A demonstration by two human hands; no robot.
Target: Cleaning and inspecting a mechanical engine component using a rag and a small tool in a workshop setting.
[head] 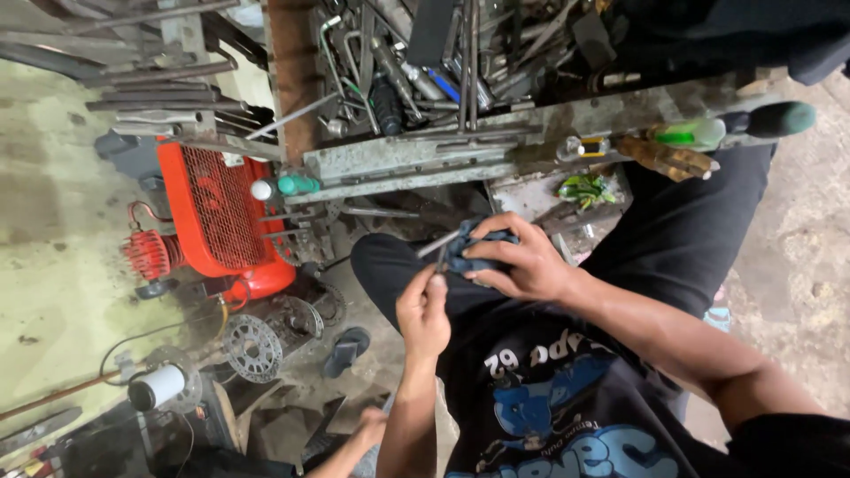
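Head view, looking down past a black printed T-shirt [567,407] onto a workshop floor. The largest item is a red compressor-type machine [217,217] at left, lying well apart from the hands. Above it, a grey metal workbench edge [425,159] carries a dense clutter of steel tools and rods, with a green-handled screwdriver [288,186] projecting off its left end and another green-handled tool [735,128] at right. Perforated brake discs [252,347] lie on the floor below the machine.

The right hand [522,261] is clenched around a dark blue-black part [478,252], fingers wrapped over its top, held above the lap. The left hand [423,310] sits just below and left of it, pinching a thin grey metal rod [439,243] between thumb and fingertips.

The rod's long axis runs diagonally, rising from lower left to upper right; its upper end points into the dark part and appears to touch it (the contact itself is hidden by the fingers). The left hand is nearer the rod's free end, the right hand nearer its tip. A third hand [370,425], another person's, shows at the bottom edge.
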